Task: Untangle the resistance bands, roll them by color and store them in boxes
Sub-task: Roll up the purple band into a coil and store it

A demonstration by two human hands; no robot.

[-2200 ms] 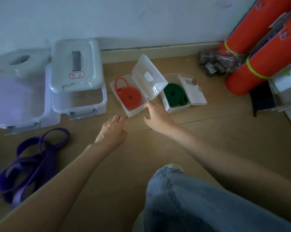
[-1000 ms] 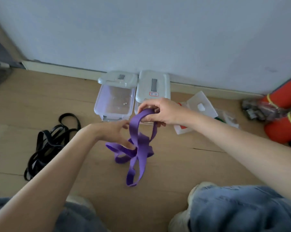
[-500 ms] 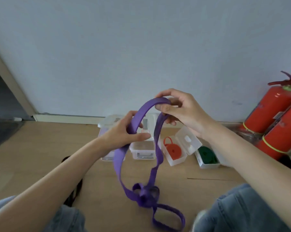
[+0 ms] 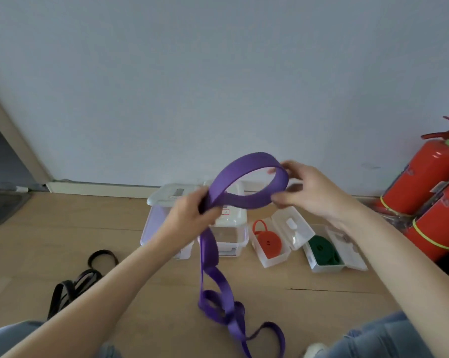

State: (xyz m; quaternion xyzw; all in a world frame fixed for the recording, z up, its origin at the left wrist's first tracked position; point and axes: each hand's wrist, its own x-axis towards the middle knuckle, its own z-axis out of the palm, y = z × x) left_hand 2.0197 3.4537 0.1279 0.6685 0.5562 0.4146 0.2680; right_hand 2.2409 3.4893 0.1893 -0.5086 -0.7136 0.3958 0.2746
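A purple resistance band [image 4: 246, 174] is held up in front of me as a wide loop. My left hand [image 4: 189, 215] grips it where the two strands cross, and my right hand [image 4: 306, 192] pinches the loop's right side. Below my left hand the band hangs down in a tangle [image 4: 218, 303] to the wooden floor. A rolled red band [image 4: 269, 242] lies in an open clear box [image 4: 275, 259]. A rolled green band [image 4: 321, 250] lies in a second open box [image 4: 326, 268]. A tangled black band [image 4: 73, 282] lies on the floor at the left.
Two larger lidded clear boxes [image 4: 231, 241] stand against the wall behind the band. Red fire extinguishers [image 4: 432, 177] lean at the right. A doorway edge [image 4: 16, 140] is at the left. My jeans-clad knees [image 4: 373, 339] are at the bottom.
Both hands left the small boxes, picked the purple band off the floor and raised it. Since half a second ago my right hand has pulled right, widening the loop.
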